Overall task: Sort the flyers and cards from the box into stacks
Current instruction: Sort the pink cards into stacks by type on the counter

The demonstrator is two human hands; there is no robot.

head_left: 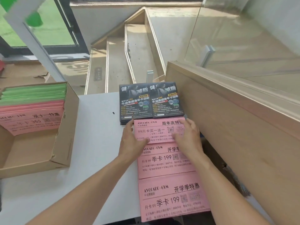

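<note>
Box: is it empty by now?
No, the box still holds a pile of pink flyers with green flyers behind them, leaning against its far wall.

Bright daylight, wide-angle edge warping, slight blur

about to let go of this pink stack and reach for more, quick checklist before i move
1. Both hands on the top pink stack: ok, left hand and right hand rest on its side edges.
2. Stack squared with the pink stacks below: cannot tell, hands hide the edges.
3. Clear of the black flyers: not ok, it touches or overlaps their near edge.
4. Box still has stock: ok, pink and green sheets inside.
5. Path to box across the table: ok.
</note>
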